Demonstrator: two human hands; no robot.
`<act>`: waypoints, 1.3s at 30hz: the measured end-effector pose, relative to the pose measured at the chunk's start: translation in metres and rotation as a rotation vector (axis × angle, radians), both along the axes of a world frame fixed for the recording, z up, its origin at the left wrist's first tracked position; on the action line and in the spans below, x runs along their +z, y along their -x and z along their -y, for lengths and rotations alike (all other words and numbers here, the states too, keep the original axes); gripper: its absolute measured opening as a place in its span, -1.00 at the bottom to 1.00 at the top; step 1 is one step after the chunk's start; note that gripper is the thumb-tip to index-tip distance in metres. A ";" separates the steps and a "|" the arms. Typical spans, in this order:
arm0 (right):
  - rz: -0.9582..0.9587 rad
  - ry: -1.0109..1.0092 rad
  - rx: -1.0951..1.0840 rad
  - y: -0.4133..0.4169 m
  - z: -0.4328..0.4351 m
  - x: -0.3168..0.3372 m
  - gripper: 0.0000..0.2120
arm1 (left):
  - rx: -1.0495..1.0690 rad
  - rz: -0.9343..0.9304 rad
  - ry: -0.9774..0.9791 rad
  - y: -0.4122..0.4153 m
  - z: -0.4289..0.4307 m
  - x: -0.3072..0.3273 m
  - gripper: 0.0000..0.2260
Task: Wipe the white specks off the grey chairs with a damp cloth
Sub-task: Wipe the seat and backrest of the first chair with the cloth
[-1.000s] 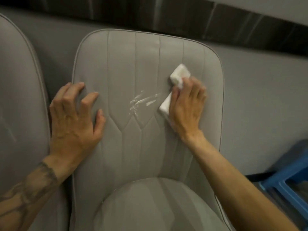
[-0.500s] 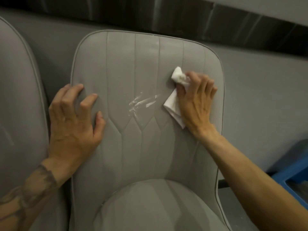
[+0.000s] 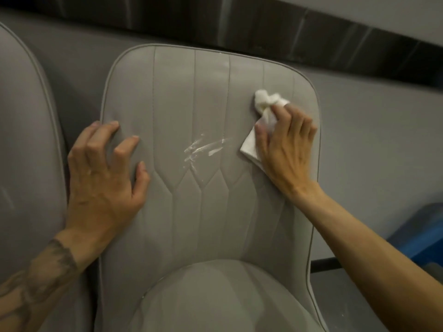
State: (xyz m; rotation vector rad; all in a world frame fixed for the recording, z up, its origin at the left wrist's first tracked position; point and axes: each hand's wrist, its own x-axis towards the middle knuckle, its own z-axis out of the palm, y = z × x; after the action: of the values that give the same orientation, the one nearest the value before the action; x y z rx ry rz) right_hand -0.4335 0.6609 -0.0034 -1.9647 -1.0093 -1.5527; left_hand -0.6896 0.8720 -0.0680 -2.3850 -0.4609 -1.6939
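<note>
A crumpled white cloth (image 3: 263, 101) is pinched by the right grip (image 3: 285, 143) and pressed to the upper right backrest of the grey chair (image 3: 215, 224), just beside white smears (image 3: 203, 147) at its middle. The left grip (image 3: 103, 180), spread and holding nothing, is rested on the backrest's left edge. A second grey chair (image 3: 21, 144) is seen left; grey wall (image 3: 374, 140), dark band (image 3: 239, 25) behind.

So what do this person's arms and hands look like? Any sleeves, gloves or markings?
Both hands are bare: no gloves, rings or watch show on the left hand or the right hand. No sleeves are in view either. The left forearm carries a dark tattoo near the wrist; the right forearm is unmarked.
</note>
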 end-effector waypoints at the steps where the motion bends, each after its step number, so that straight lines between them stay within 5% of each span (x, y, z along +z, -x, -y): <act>1: 0.025 0.050 0.011 0.000 0.004 -0.003 -0.64 | -0.002 0.001 0.000 0.000 0.000 0.000 -0.63; 8: -0.030 -0.098 -0.041 0.001 -0.008 0.009 -0.72 | 0.004 -0.001 -0.005 0.000 0.001 0.000 -0.62; 13: -0.015 0.169 0.032 0.019 0.007 -0.044 -0.74 | 0.004 -0.014 0.013 0.001 0.001 0.001 -0.62; 19: -0.031 -0.124 0.009 0.002 -0.007 0.034 -0.87 | 0.005 -0.001 -0.003 0.000 0.000 -0.001 -0.62; 24: -0.007 0.115 0.146 0.021 0.004 -0.012 -0.68 | 0.006 -0.007 0.006 0.001 0.001 -0.001 -0.63; 28: 0.056 0.237 0.256 0.023 0.020 -0.015 -0.76 | 0.012 -0.016 0.008 0.001 0.001 -0.001 -0.63; 34: 0.093 -0.197 0.212 0.019 0.017 0.055 -0.85 | 0.000 -0.005 0.012 0.000 0.001 -0.001 -0.63; 39: -0.060 0.200 0.240 0.027 0.019 0.007 -0.73 | 0.002 -0.007 0.006 0.000 0.001 -0.001 -0.63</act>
State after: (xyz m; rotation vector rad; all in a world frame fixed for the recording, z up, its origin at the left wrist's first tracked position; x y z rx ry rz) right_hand -0.4604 0.6418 0.0036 -1.9218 -1.3644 -1.2990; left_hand -0.6891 0.8712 -0.0690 -2.3931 -0.4676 -1.6857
